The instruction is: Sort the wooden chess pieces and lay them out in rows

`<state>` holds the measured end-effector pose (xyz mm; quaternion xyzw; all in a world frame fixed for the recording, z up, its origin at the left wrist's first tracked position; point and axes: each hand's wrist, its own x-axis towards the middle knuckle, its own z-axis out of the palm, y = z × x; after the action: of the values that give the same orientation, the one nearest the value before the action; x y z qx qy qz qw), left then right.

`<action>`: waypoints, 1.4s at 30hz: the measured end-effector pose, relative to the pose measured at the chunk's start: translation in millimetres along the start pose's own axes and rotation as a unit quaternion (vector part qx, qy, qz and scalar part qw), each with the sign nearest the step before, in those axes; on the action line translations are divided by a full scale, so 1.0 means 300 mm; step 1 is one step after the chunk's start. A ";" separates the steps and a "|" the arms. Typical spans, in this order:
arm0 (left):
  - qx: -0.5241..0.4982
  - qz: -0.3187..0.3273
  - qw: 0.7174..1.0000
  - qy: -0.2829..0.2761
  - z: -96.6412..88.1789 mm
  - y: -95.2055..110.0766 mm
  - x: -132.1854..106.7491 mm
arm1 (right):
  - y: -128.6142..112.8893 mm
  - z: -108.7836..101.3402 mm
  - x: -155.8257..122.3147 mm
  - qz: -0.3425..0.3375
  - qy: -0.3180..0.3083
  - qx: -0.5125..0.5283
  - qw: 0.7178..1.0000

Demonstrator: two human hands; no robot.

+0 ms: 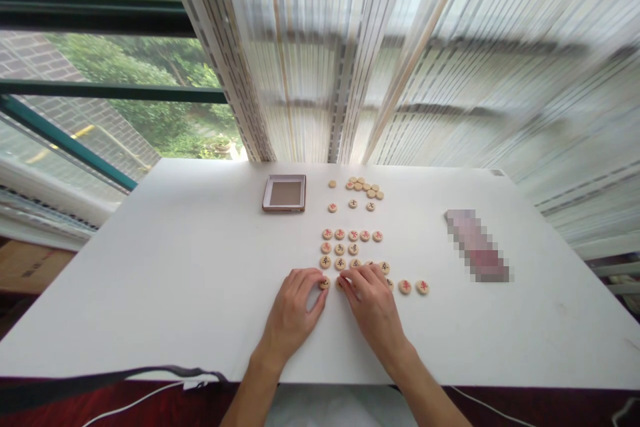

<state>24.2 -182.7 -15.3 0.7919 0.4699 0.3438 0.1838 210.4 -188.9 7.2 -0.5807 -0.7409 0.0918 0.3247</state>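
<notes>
My left hand point(294, 303) rests on the table with thumb and fingers closed around a round wooden Chinese chess piece point(325, 283) with a black character. Close beside it, my right hand point(373, 303) pinches another Chinese chess piece point(340, 283), mostly hidden by its fingertips. Both pieces lie at the left of the nearest row. My right hand covers the middle of that row, while red-marked pieces point(423, 287) show at its right end. Beyond the hands are rows of black-marked pieces point(340, 264) and red-marked pieces point(340, 234).
An open shallow box point(265, 195) stands at the back of the white table point(190, 267). Several pieces, many blank side up, form a loose cluster point(367, 187) to its right. A blurred reddish object point(475, 243) lies farther right. Strip curtains point(320, 67) hang behind the table.
</notes>
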 end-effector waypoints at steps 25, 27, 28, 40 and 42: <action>0.049 0.019 0.999 -0.005 -0.008 0.011 -0.011 | 0.024 0.006 -0.186 -0.078 0.058 -0.033 0.995; 0.078 0.041 0.996 -0.011 -0.011 0.022 -0.013 | 0.037 0.001 -0.195 -0.069 0.064 -0.036 0.995; 0.093 0.051 0.994 -0.017 -0.012 0.027 -0.012 | 0.042 -0.001 -0.198 -0.065 0.063 -0.038 0.995; 0.142 0.061 0.987 -0.052 -0.013 0.036 -0.006 | 0.042 -0.002 -0.197 -0.057 0.047 -0.037 0.997; 0.144 0.060 0.986 -0.053 -0.015 0.038 -0.006 | 0.042 -0.005 -0.196 -0.055 0.045 -0.032 0.997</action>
<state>27.4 -189.9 -5.8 0.8539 0.4558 0.2407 0.0718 228.0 -239.5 -20.2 -0.5526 -0.7590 0.0236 0.3436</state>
